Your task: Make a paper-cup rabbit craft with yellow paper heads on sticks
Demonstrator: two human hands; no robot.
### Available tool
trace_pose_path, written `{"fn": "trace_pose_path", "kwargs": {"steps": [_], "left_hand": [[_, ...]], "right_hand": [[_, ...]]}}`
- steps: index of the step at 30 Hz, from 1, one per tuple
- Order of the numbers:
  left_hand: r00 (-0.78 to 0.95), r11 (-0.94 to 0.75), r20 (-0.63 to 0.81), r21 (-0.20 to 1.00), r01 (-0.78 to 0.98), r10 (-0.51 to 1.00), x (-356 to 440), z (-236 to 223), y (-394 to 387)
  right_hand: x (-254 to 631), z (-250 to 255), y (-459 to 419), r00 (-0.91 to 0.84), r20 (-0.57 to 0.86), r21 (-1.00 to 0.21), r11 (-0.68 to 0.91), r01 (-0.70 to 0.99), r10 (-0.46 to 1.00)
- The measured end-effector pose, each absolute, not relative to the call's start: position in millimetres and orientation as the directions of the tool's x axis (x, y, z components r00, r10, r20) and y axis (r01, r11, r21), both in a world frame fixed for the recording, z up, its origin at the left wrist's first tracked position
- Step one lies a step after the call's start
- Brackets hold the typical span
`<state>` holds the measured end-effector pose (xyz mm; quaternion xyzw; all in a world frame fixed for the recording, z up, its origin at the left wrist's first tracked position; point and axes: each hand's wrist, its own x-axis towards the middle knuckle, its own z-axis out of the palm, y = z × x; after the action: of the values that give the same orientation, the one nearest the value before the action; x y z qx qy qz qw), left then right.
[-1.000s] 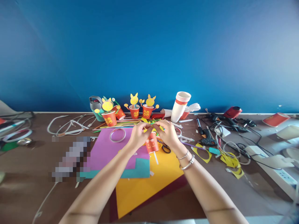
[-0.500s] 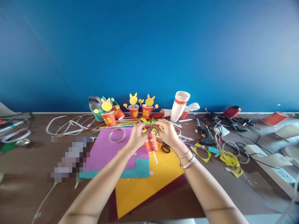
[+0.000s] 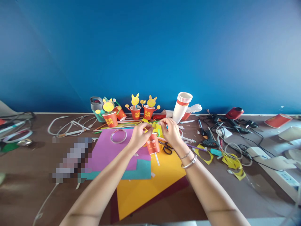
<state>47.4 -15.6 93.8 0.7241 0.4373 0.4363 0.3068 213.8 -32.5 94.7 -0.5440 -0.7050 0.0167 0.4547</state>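
Observation:
My left hand (image 3: pixel 141 135) is closed in a pinch, with a small yellowish piece (image 3: pixel 154 125) at its fingertips. To its right, my right hand (image 3: pixel 171 131) is also pinched, and a tiny pale bit shows by its fingertips, too small to name. The two hands are slightly apart. Just below them is a red paper cup (image 3: pixel 153 144) with light heart-like marks, and a white straw (image 3: pixel 157 159) sticks out beneath it. Black-handled scissors (image 3: pixel 167 148) lie under my right wrist. Purple paper (image 3: pixel 103 150) and orange-yellow paper (image 3: pixel 141 197) spread below my arms.
Red cups with yellow rabbit-eared paper figures (image 3: pixel 135 100) stand along the blue wall. A tall stack of paper cups (image 3: pixel 180 108) leans behind my right hand. Rightward are a glue gun (image 3: pixel 209 140), tangled cables, yellow paper scraps (image 3: pixel 231 161) and a power strip (image 3: pixel 275 171). A tape ring (image 3: pixel 111 137) rests on the purple paper.
My fingertips were together and have moved apart; the right hand has shifted a little to the right. The yellowish piece now shows at my left fingertips. The cup stays in place.

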Motion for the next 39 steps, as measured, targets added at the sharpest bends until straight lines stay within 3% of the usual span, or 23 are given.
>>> {"fn": "trace_pose_path", "kwargs": {"steps": [3,6,10,12,15,19,22,25,27,29,33,39], "left_hand": [[0.234,-0.492,0.433,0.76,0.425,0.871,45.0,91.2,-12.9],[0.254,-0.614,0.583,0.582,0.533,0.772,43.8,88.3,-12.1],[0.327,-0.679,0.702,0.301,0.669,0.633,44.3,86.9,-14.3],[0.363,-0.678,0.736,0.174,0.714,0.571,44.4,86.6,-16.0],[0.441,-0.672,0.764,-0.012,0.74,0.471,44.1,84.4,-18.2],[0.506,-0.68,0.761,-0.119,0.723,0.405,44.0,79.1,-20.6],[0.445,-0.698,0.778,-0.012,0.716,0.443,45.0,78.9,-22.1],[0.253,-0.666,0.74,0.332,0.668,0.623,46.2,83.4,-21.1],[0.154,-0.591,0.625,0.588,0.552,0.765,46.6,86.5,-18.1],[0.148,-0.499,0.485,0.756,0.423,0.862,46.8,88.1,-14.0],[0.215,-0.382,0.335,0.893,0.239,0.917,47.2,88.9,-8.8],[0.227,-0.309,0.307,0.951,-0.028,0.924,51.4,89.8,-13.3]], "right_hand": [[222.4,92.0,-28.5,0.062,0.51,-0.491,0.231,0.84,0.858],[227.4,91.7,-28.3,0.11,0.395,-0.417,0.071,0.906,0.912],[226.5,94.2,-30.8,0.104,0.369,-0.468,0.088,0.879,0.924],[222.4,95.7,-31.8,0.094,0.343,-0.608,0.144,0.781,0.934],[212.1,96.6,-33.1,0.072,0.234,-0.885,0.182,0.428,0.97],[199.9,94.5,-33.9,0.051,0.084,-0.993,0.079,0.093,0.995],[199.6,93.3,-32.8,0.064,0.039,-0.999,0.04,-0.021,0.997],[203.6,94.3,-31.2,0.067,0.068,-0.996,0.071,-0.046,0.995],[205.4,95.5,-30.8,0.08,0.106,-0.994,0.106,-0.004,0.991],[205.6,96.3,-30.9,0.077,0.14,-0.99,0.137,0.038,0.987],[204.2,95.9,-31.9,0.021,0.153,-0.987,0.152,0.061,0.988],[206.3,92.9,-31.3,0.022,0.104,-0.994,0.105,-0.009,0.994]]}}
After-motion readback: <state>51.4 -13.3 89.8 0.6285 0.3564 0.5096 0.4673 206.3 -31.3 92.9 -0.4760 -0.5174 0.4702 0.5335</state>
